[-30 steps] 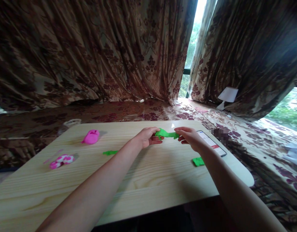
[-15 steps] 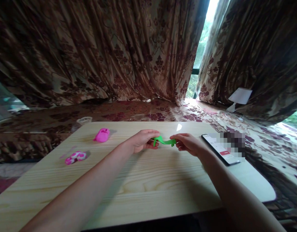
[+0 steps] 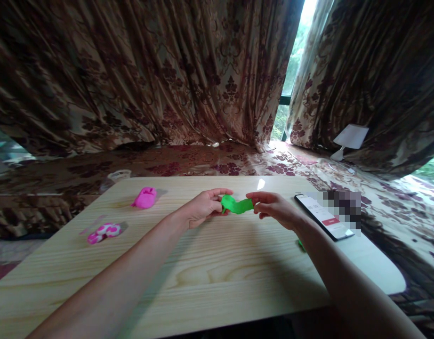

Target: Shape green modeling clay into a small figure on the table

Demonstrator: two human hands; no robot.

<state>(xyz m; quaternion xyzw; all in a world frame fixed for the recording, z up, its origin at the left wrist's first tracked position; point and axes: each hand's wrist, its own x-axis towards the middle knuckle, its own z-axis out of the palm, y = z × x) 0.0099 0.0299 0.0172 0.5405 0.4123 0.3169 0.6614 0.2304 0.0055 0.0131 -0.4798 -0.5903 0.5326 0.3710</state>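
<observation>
A strip of bright green clay point(image 3: 236, 205) hangs just above the pale wooden table point(image 3: 210, 263), stretched between my two hands. My left hand point(image 3: 203, 209) pinches its left end with thumb and fingers closed. My right hand point(image 3: 273, 207) pinches the right end the same way. A small green scrap point(image 3: 301, 245) peeks out beside my right forearm on the table.
A pink clay lump point(image 3: 144, 197) lies at the table's far left, and a pink-and-white piece point(image 3: 104, 232) lies nearer the left edge. A phone point(image 3: 323, 215) rests at the right. Patterned curtains and a small white lamp point(image 3: 349, 139) stand behind.
The green clay between my hands has gone from a thin twisted strip to a thicker, broader band. The view has shifted slightly; my hands stay in the same place.
</observation>
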